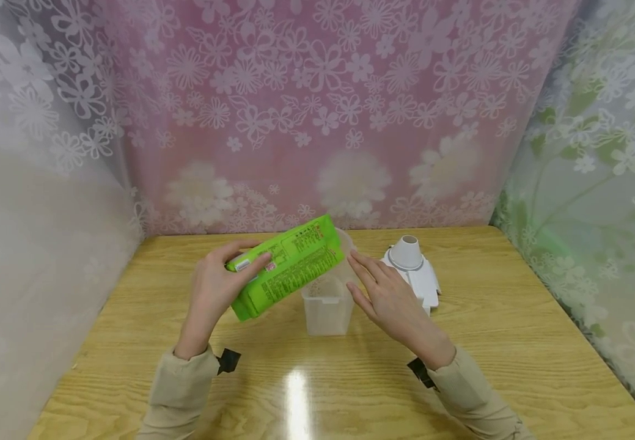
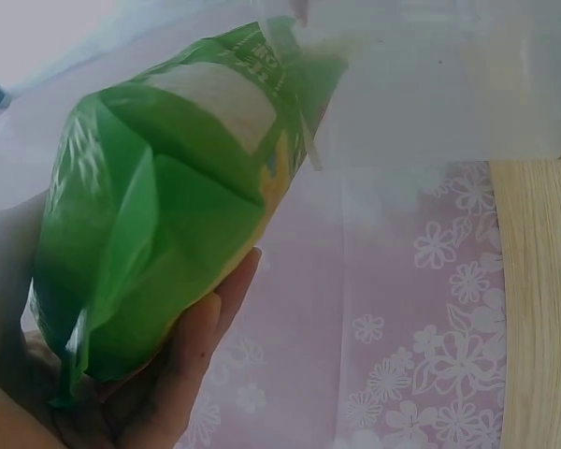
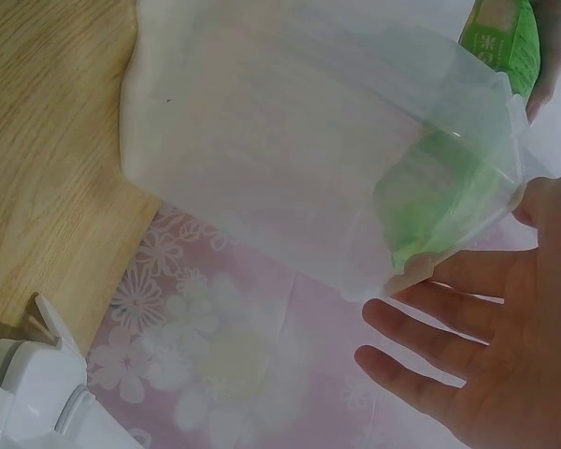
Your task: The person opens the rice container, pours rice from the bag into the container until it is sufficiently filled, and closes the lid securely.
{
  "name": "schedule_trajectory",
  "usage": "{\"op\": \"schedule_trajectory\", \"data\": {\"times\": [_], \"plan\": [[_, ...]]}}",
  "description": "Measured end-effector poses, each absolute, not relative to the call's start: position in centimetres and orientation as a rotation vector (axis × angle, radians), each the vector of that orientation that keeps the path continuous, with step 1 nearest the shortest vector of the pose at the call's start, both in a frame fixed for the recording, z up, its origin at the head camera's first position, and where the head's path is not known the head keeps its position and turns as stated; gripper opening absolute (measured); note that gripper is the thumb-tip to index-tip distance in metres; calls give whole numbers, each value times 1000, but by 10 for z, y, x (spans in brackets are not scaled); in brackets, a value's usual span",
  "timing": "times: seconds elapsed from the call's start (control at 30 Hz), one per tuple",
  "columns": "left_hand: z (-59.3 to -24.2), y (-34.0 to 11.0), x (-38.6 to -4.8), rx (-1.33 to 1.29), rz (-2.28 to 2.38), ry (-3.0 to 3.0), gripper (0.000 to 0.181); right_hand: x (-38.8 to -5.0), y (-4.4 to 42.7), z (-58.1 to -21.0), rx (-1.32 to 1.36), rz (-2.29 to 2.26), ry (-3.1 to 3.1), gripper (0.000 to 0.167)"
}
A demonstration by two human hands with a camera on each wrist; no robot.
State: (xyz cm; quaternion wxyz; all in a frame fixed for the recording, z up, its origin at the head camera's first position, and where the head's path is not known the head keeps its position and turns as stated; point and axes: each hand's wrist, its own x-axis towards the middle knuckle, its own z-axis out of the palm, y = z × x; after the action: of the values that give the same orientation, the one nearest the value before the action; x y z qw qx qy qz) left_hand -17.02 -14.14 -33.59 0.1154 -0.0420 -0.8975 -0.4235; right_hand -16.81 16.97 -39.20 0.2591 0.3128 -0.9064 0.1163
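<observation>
A bright green plastic packet (image 1: 289, 263) with printed text is gripped by my left hand (image 1: 215, 284), thumb across its upper face. It tilts with its far end lower in the left wrist view's translucent container (image 2: 430, 94), overlapping the rim. In the head view the container (image 1: 328, 318) stands upright on the table, with small brownish specks inside. My right hand (image 1: 391, 302) is at the container's right rim. In the right wrist view its fingers (image 3: 439, 332) are spread and fairly straight, the thumb and index finger touching the rim. The packet's green end shows through the wall.
A white plastic part (image 1: 406, 253) with a cone-shaped top stands on the wooden table (image 1: 515, 342), just behind my right hand. A pink floral curtain (image 1: 317, 122) hangs along the table's back edge, with pale curtains at both sides.
</observation>
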Motion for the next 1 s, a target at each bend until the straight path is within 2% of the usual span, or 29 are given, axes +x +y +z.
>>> {"op": "schedule_trajectory", "data": {"times": [0.17,1.0], "plan": [[-336,-142,-171,-126,-1233,-2647,50,-168,170,-392,849,320,-2472,55],[-334,-134,-166,-221,-1059,-2576,42,-167,171,-391,840,316,-2493,56]]}}
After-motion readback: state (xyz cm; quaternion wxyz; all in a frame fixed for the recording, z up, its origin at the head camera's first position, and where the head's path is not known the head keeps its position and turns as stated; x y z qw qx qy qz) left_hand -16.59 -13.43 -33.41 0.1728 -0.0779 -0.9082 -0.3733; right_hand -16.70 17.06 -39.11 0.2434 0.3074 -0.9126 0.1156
